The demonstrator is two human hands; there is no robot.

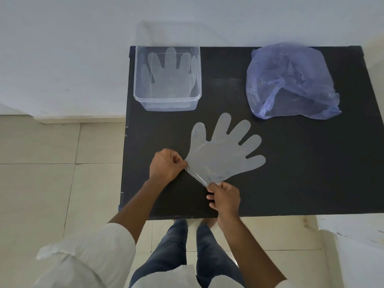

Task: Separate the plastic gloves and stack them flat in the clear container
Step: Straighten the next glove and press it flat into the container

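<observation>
Head view showed a plastic glove (220, 154) lying flat at the centre of the black desk (291, 173). Left hand (166, 166) and right hand (225, 196) each had their grip pinched on its cuff edge. At upper left, the clear container (167, 98) held flat gloves (169, 73); a blue bag (291, 82) lay upper right.

You wear a white shirt, its left sleeve (99, 244) pushed up in loose folds above the elbow so the forearm is bare, and the right forearm is bare too. Your left hand (165, 166) and right hand (225, 197) carry no rings, watch or gloves. Your trousers are faded blue jeans (182, 256), creased along both legs.
</observation>
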